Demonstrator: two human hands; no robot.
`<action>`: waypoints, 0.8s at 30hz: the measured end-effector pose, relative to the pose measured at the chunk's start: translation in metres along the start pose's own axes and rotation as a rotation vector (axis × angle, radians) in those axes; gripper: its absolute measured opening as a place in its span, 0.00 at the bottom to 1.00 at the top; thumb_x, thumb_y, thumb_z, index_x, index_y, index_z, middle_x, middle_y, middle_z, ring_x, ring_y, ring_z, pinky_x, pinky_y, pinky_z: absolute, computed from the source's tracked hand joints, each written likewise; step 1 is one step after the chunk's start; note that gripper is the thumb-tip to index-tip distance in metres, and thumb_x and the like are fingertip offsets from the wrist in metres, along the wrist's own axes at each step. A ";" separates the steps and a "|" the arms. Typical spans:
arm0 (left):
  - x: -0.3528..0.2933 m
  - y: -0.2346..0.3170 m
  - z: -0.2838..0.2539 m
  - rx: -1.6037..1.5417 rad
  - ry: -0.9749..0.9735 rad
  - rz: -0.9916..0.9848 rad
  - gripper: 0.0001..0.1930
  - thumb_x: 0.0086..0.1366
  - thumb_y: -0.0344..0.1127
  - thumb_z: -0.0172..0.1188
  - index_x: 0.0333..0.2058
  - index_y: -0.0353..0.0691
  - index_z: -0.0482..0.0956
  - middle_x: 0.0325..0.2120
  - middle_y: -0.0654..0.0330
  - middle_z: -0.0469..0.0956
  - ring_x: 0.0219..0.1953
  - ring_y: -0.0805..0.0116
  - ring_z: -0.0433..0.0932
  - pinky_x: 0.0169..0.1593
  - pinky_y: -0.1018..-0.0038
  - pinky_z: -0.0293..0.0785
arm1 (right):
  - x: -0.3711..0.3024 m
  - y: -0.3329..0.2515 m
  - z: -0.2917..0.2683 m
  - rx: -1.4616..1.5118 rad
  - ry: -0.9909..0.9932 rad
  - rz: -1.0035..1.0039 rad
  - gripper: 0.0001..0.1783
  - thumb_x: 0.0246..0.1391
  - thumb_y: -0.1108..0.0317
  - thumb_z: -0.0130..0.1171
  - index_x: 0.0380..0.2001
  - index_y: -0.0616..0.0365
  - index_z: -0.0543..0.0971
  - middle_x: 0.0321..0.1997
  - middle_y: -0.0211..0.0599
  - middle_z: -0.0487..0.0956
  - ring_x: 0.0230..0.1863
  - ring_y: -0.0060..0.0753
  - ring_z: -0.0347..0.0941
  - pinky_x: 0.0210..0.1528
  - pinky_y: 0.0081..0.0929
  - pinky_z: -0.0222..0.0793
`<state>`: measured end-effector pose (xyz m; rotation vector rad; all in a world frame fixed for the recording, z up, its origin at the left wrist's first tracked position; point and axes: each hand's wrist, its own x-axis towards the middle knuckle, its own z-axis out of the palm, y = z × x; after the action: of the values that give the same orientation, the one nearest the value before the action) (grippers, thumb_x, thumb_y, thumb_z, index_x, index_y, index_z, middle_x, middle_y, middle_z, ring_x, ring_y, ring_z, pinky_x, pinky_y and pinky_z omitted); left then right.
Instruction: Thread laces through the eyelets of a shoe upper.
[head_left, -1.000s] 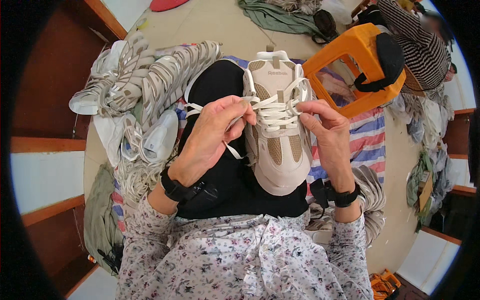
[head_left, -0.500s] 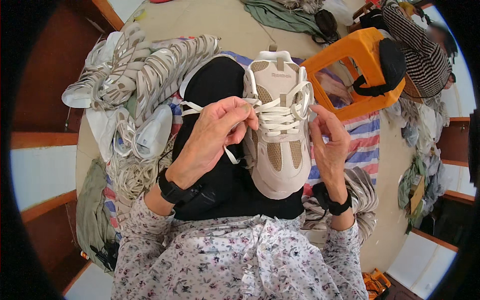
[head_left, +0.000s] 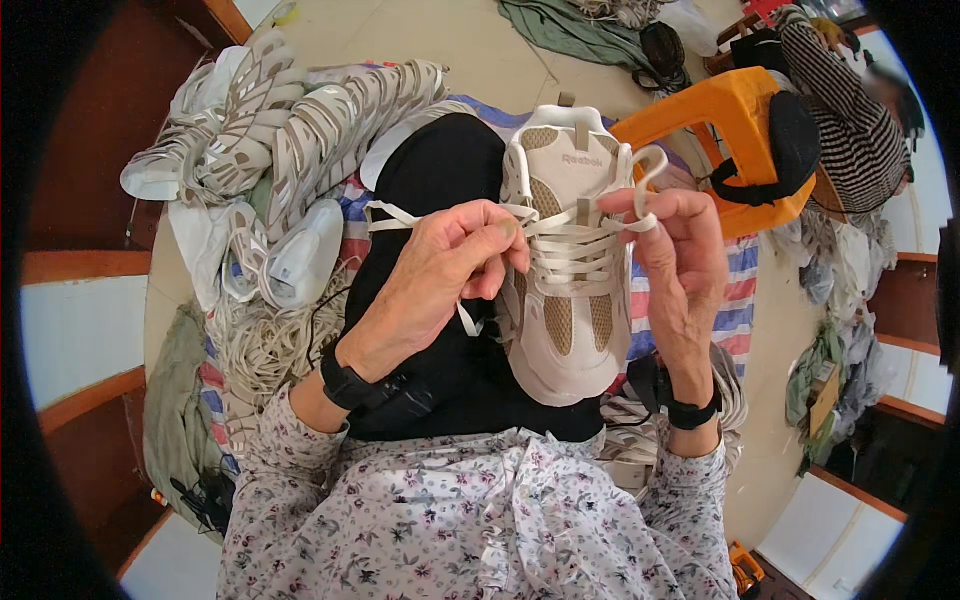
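A cream and beige sneaker (head_left: 567, 340) rests on my black-covered lap, its toe toward me. Flat off-white lace crosses its lower eyelets in several rows. At the sneaker's left edge my left hand (head_left: 445, 265) is closed in a pinch on the lace, whose loose end (head_left: 393, 217) sticks out to the left. My right hand (head_left: 680, 245), at the right edge, grips the other length of shoelace (head_left: 648, 180) between thumb and fingers. That lace loops up above the fingers beside the tongue (head_left: 572, 165).
Stacked sneaker uppers (head_left: 330, 140) lie at the left, above a heap of loose laces (head_left: 265, 340). An orange plastic stool (head_left: 745, 110) stands far right, near a person in a striped top (head_left: 835, 90). Striped sheeting (head_left: 735, 290) covers part of the floor.
My right hand has risen from beside the sneaker and taken hold of the right lace, which now loops upward. The left hand keeps its pinch, shifted slightly right along with the sneaker.
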<state>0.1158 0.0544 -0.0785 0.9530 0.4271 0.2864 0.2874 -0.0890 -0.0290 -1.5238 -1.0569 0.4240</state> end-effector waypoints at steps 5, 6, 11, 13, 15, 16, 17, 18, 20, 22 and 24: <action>0.001 0.001 0.004 -0.008 -0.015 -0.017 0.11 0.71 0.39 0.53 0.34 0.39 0.75 0.29 0.65 0.78 0.19 0.87 0.65 0.21 0.88 0.54 | 0.007 0.000 0.005 0.060 -0.123 0.158 0.04 0.67 0.74 0.48 0.43 0.61 0.68 0.39 0.33 0.79 0.30 0.13 0.66 0.32 0.14 0.64; 0.000 0.001 0.003 -0.010 -0.011 -0.015 0.11 0.71 0.39 0.53 0.34 0.39 0.75 0.29 0.64 0.78 0.19 0.87 0.65 0.21 0.89 0.54 | 0.008 0.002 0.006 0.019 -0.141 0.142 0.03 0.66 0.75 0.47 0.42 0.60 0.68 0.36 0.30 0.78 0.29 0.12 0.65 0.30 0.13 0.62; -0.003 0.005 0.004 -0.015 0.007 -0.010 0.11 0.71 0.39 0.53 0.34 0.38 0.76 0.28 0.64 0.77 0.18 0.87 0.62 0.21 0.89 0.53 | 0.010 0.006 0.000 -0.096 -0.130 0.125 0.04 0.66 0.74 0.51 0.42 0.60 0.70 0.34 0.25 0.75 0.28 0.11 0.65 0.29 0.12 0.61; -0.006 0.008 0.000 -0.065 0.010 0.002 0.10 0.71 0.39 0.54 0.35 0.37 0.76 0.26 0.66 0.75 0.17 0.88 0.59 0.21 0.89 0.51 | 0.009 0.006 -0.002 -0.050 -0.110 0.134 0.05 0.65 0.73 0.53 0.42 0.59 0.71 0.34 0.24 0.75 0.28 0.11 0.65 0.28 0.12 0.61; -0.011 0.011 -0.001 -0.032 0.070 0.039 0.10 0.70 0.38 0.54 0.36 0.37 0.76 0.26 0.66 0.74 0.17 0.88 0.57 0.20 0.88 0.50 | 0.010 0.003 -0.004 0.108 -0.047 0.260 0.08 0.64 0.72 0.57 0.44 0.58 0.72 0.34 0.22 0.75 0.27 0.10 0.65 0.27 0.10 0.60; -0.013 0.014 -0.003 0.003 0.129 0.075 0.10 0.70 0.38 0.55 0.36 0.36 0.76 0.25 0.67 0.73 0.17 0.88 0.55 0.20 0.88 0.49 | 0.009 0.004 -0.007 0.110 -0.049 0.260 0.08 0.64 0.72 0.57 0.44 0.58 0.72 0.34 0.22 0.75 0.27 0.10 0.65 0.27 0.10 0.60; -0.018 0.019 -0.011 -0.014 0.128 0.061 0.10 0.70 0.38 0.55 0.38 0.36 0.77 0.28 0.67 0.74 0.20 0.88 0.60 0.23 0.89 0.53 | 0.008 0.006 -0.009 0.144 -0.046 0.290 0.08 0.63 0.71 0.58 0.44 0.57 0.73 0.34 0.21 0.75 0.27 0.09 0.64 0.26 0.10 0.59; -0.020 0.021 -0.017 -0.014 0.127 0.062 0.10 0.70 0.38 0.55 0.38 0.36 0.77 0.28 0.67 0.74 0.20 0.88 0.60 0.23 0.89 0.53 | 0.007 0.008 -0.011 0.177 -0.039 0.320 0.09 0.63 0.71 0.59 0.45 0.57 0.73 0.34 0.21 0.75 0.27 0.09 0.64 0.25 0.09 0.58; -0.025 0.025 -0.030 0.257 0.396 0.385 0.08 0.69 0.33 0.55 0.37 0.33 0.78 0.27 0.69 0.73 0.22 0.87 0.60 0.24 0.88 0.51 | 0.006 0.010 -0.011 0.175 -0.020 0.333 0.08 0.63 0.71 0.59 0.44 0.57 0.73 0.34 0.21 0.75 0.26 0.09 0.63 0.25 0.08 0.57; -0.037 0.037 -0.054 0.463 0.565 0.439 0.08 0.68 0.31 0.55 0.40 0.33 0.78 0.26 0.71 0.72 0.23 0.88 0.60 0.24 0.88 0.50 | 0.005 0.011 -0.012 0.169 0.005 0.346 0.08 0.63 0.71 0.59 0.44 0.57 0.74 0.33 0.20 0.75 0.26 0.09 0.63 0.24 0.08 0.56; -0.050 0.047 -0.072 0.303 0.668 0.432 0.08 0.68 0.32 0.56 0.41 0.33 0.77 0.25 0.71 0.71 0.21 0.89 0.59 0.23 0.88 0.51 | 0.006 0.012 -0.014 0.156 -0.009 0.369 0.07 0.63 0.70 0.58 0.42 0.57 0.74 0.31 0.21 0.75 0.24 0.09 0.63 0.23 0.09 0.56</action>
<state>0.0359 0.1113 -0.0645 1.2366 0.8915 0.9679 0.3062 -0.0914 -0.0349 -1.5776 -0.7282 0.7515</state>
